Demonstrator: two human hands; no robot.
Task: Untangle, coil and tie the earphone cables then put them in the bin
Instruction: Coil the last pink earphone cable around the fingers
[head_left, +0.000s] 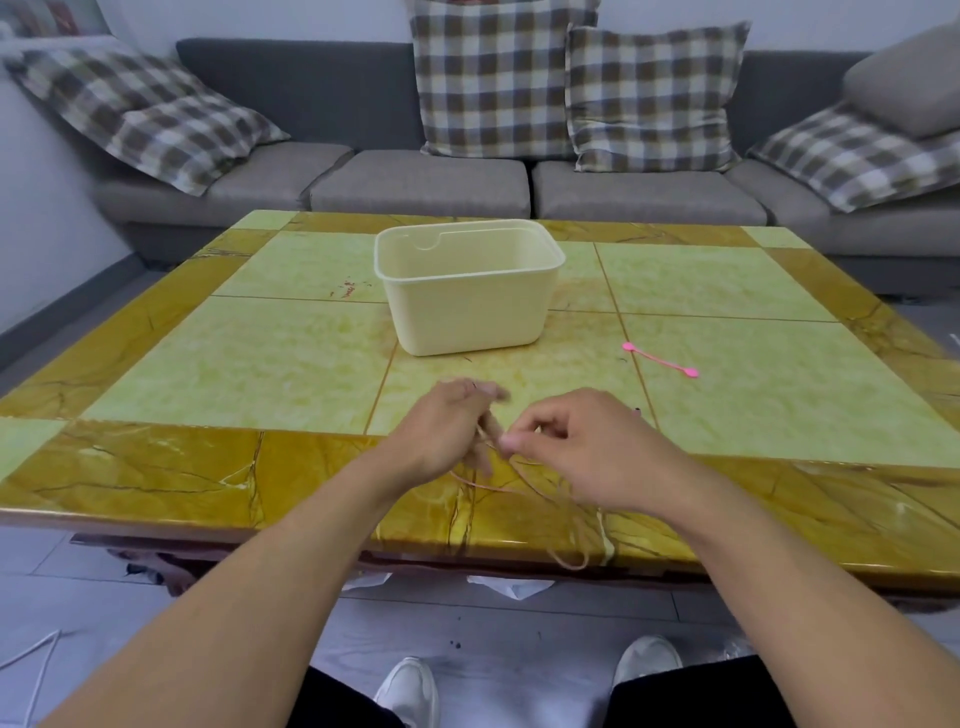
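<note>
Both hands work over the near edge of the table (156, 467), close together and just apart. The left hand (447, 431) is blurred; its fingers (485, 415) curl around a thin pinkish earphone cable (540, 493), which passes between them. The right hand (582, 447) has thumb and forefinger pinched together on the same cable, with the other fingers curled under. From the hands the cable trails toward the near side, runs across the brown border of the tabletop and hangs over the near edge in a loose loop, right of centre. The exact path of the strands between the two hands cannot be told. A cream plastic bin (467, 306) stands upright on the table, far of the hands and near the middle; nothing can be made out inside it from this angle. A pink tie (660, 358) with a round tab at each end lies flat on the table, to the right of the bin and far-right of the right hand, well apart from both. Behind the table stands a grey sofa (426, 187) with checked cushions (498, 78). Two white shoes (410, 691) show on the floor at the near edge.
</note>
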